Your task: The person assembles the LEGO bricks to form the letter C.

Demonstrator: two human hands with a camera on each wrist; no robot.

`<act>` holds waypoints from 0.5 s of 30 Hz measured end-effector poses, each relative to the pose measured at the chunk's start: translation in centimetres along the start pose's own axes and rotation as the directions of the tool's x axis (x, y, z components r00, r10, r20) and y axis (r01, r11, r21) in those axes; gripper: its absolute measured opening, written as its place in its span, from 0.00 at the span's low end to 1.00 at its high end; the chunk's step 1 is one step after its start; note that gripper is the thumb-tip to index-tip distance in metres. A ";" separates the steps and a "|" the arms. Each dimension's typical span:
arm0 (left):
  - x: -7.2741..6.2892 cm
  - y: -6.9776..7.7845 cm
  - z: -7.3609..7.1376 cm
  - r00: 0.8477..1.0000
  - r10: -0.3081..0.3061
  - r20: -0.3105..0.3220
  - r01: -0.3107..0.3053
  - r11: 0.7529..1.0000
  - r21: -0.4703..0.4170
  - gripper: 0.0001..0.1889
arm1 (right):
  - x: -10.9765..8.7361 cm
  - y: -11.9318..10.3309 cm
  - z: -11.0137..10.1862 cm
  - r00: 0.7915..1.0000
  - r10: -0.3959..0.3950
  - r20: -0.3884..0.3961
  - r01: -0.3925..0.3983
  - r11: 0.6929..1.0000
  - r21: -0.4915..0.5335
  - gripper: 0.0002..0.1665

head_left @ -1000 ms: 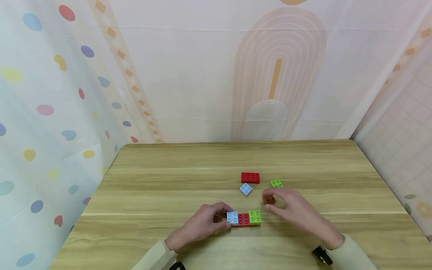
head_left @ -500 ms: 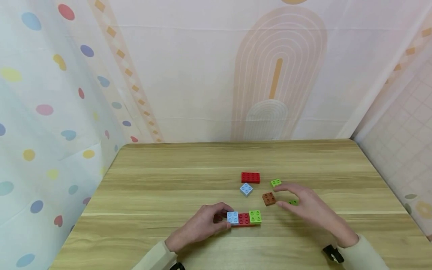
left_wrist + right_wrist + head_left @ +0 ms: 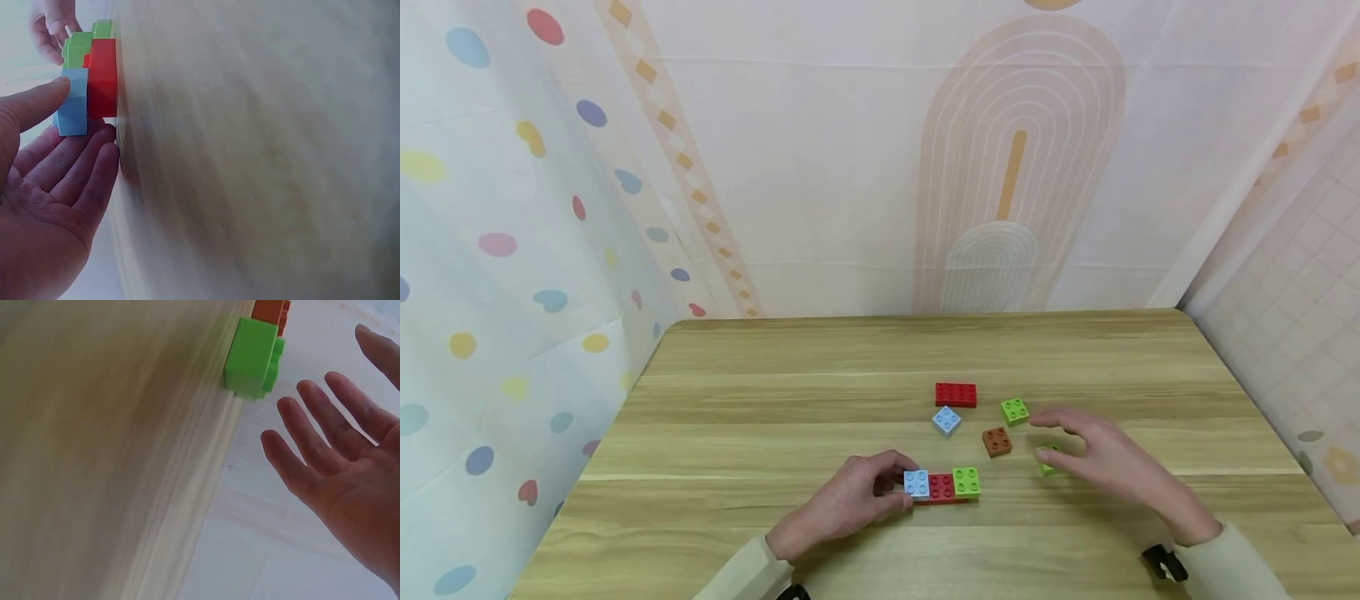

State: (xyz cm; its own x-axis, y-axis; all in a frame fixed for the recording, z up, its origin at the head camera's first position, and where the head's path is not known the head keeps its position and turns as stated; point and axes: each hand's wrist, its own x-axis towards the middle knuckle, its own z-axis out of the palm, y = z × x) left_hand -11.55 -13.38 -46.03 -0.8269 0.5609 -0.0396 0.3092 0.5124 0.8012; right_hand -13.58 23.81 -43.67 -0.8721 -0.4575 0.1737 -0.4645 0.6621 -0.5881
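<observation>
My left hand pinches the light blue brick at the left end of a small joined block; in the left wrist view the thumb presses on that brick. A red brick forms its base, with a lime green brick on the right end. To the right, my right hand hovers with fingers spread and nothing between them. Partly under its thumb lies a loose lime green brick, which the right wrist view shows as a green brick apart from the fingertips.
Behind the joined block lie a brown brick, another lime green brick, a light blue brick and a longer red brick. The wooden table ends at a patterned curtain.
My right hand has moved right, away from the brown brick, which stays on the table, to above the loose green brick. My left hand and the joined block have kept still.
</observation>
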 end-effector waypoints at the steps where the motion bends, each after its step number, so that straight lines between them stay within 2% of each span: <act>1: 0.0 0.0 0.0 1.000 0.001 0.000 -0.001 1.000 0.000 0.15 | -0.1 0.1 -0.1 1.000 -0.001 0.006 0.001 1.000 0.001 0.23; 7: 0.0 -0.1 0.0 1.000 0.002 0.000 -0.002 1.000 0.010 0.15 | -0.4 0.6 -0.5 0.999 0.005 0.040 -0.005 1.000 0.019 0.23; 15: 0.0 0.2 -0.1 1.000 -0.013 0.011 0.012 1.000 0.021 0.15 | -0.6 1.1 -1.1 0.990 0.037 0.133 -0.047 0.996 0.072 0.26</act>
State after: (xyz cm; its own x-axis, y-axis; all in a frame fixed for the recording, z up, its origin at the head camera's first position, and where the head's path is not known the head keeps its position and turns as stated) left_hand -11.59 -13.36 -45.83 -0.8257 0.5613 -0.0560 0.3086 0.5326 0.7881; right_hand -13.75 25.48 -43.56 -0.8605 -0.5074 0.0454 -0.4107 0.6383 -0.6510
